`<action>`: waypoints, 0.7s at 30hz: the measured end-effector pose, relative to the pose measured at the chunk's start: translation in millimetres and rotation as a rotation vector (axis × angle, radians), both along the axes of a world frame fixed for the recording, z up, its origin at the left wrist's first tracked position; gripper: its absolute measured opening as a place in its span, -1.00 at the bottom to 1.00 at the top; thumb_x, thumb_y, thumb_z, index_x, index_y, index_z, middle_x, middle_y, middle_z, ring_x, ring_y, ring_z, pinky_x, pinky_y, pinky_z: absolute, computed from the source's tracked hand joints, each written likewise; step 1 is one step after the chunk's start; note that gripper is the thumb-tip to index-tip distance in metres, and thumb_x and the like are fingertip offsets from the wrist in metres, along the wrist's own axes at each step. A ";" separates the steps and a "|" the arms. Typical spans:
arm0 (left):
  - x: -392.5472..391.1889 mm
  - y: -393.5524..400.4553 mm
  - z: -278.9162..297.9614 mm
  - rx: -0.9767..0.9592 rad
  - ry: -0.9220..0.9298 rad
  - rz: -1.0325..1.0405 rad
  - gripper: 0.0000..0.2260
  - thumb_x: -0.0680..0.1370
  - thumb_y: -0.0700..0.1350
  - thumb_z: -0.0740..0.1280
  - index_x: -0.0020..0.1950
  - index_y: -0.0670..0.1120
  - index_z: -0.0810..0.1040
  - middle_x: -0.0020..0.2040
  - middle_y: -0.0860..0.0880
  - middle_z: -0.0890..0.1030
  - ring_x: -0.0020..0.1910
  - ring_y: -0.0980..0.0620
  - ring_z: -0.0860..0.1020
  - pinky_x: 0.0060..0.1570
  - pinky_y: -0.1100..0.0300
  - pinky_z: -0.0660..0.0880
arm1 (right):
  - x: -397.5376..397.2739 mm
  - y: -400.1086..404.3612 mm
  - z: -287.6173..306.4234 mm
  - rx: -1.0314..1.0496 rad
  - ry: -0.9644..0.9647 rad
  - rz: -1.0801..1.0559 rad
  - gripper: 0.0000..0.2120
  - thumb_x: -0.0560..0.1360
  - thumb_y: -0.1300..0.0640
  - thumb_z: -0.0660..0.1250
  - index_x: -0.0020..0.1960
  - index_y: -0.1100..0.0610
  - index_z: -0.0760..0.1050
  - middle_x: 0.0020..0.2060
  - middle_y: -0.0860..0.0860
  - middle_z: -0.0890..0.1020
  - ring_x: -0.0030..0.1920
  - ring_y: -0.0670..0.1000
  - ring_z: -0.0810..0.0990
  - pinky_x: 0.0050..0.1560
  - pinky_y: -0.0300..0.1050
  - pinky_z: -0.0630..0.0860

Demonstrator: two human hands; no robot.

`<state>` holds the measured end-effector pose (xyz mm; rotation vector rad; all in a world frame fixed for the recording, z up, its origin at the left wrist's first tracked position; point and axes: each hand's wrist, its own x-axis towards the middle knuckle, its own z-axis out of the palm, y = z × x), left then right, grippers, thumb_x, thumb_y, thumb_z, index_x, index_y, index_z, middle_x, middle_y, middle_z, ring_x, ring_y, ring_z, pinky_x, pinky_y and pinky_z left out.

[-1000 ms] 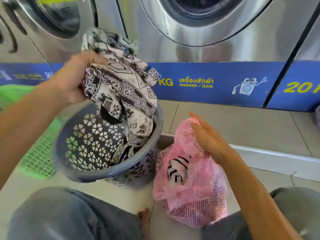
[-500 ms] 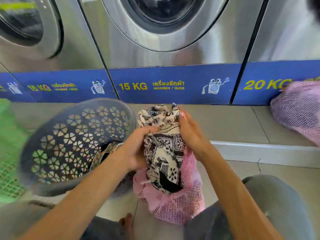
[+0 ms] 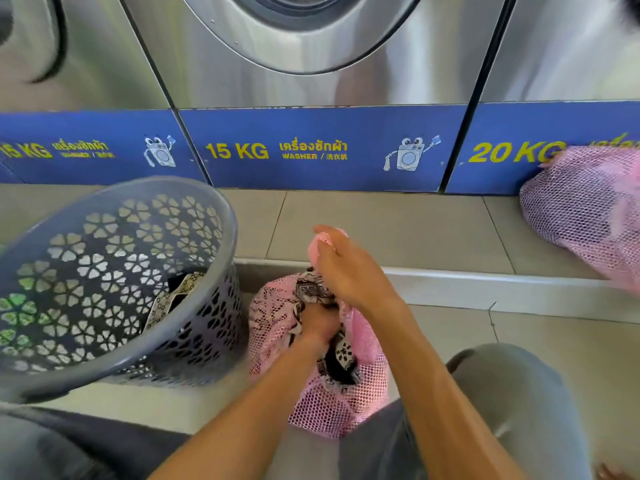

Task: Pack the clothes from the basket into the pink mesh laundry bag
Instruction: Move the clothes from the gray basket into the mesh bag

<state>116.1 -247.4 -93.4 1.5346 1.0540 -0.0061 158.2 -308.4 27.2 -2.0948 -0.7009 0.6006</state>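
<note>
The pink mesh laundry bag stands on the floor between my knees. My left hand is sunk into its mouth, fingers closed on the black-and-white patterned garment, which lies mostly inside. My right hand grips the bag's upper rim and holds it up. The grey perforated basket tilts toward me at the left, with a patterned cloth still lying in its bottom.
Steel washing machines with blue labelled panels stand right ahead on a raised tiled step. A second filled pink mesh bag rests on the step at far right. My knees in grey trousers flank the bag.
The patterned garment went from above the basket into the pink bag. My left hand has pushed down inside the bag with it; my right hand shifted to the bag's rim.
</note>
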 end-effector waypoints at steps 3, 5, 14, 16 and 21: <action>0.4 -6.5 -7.7 0.270 0.119 -0.205 -0.82 0.60 -0.21 0.25 0.10 -0.29 0.56 0.12 -0.22 0.62 0.09 -0.09 0.60 0.17 0.01 0.55 | 6.8 -6.9 11.5 0.081 0.070 -0.075 -0.58 0.70 0.00 -0.01 0.53 -0.09 0.30 0.46 0.06 0.45 0.43 0.12 0.40 0.39 -0.02 0.29; 1.7 -9.2 -6.9 0.285 0.130 -0.268 -0.77 0.61 -0.24 0.23 0.21 -0.33 0.51 0.17 -0.23 0.58 0.18 -0.13 0.56 0.22 -0.02 0.52 | 9.4 -12.6 18.6 0.138 0.074 -0.088 -0.58 0.70 0.00 0.00 0.53 -0.09 0.31 0.45 0.01 0.45 0.44 0.08 0.40 0.42 -0.04 0.27; -38.0 -39.0 10.3 0.101 0.521 -0.663 -0.62 0.69 -0.16 0.08 0.49 -0.25 0.28 0.49 -0.16 0.33 0.46 -0.15 0.34 0.45 0.04 0.27 | 15.1 -17.5 17.2 0.238 0.121 -0.107 -0.58 0.70 -0.04 0.02 0.55 -0.12 0.29 0.51 -0.06 0.37 0.50 0.00 0.32 0.53 0.04 0.22; -43.3 -37.9 29.1 0.138 0.481 -0.842 -0.62 0.66 -0.22 0.12 0.48 -0.27 0.28 0.47 -0.19 0.35 0.45 -0.13 0.34 0.42 0.11 0.27 | 13.2 -17.2 15.8 0.236 0.127 -0.098 -0.57 0.70 -0.03 0.02 0.55 -0.09 0.29 0.52 -0.05 0.37 0.51 0.00 0.31 0.53 0.04 0.21; -70.2 0.3 46.0 0.094 0.339 -1.043 -0.50 0.38 -0.25 0.43 0.31 -0.07 0.48 0.27 -0.08 0.58 0.26 -0.06 0.54 0.31 0.02 0.47 | 14.5 -20.9 14.8 0.229 0.120 -0.132 -0.58 0.69 -0.02 0.02 0.52 -0.06 0.34 0.46 -0.02 0.45 0.44 0.03 0.39 0.49 0.06 0.28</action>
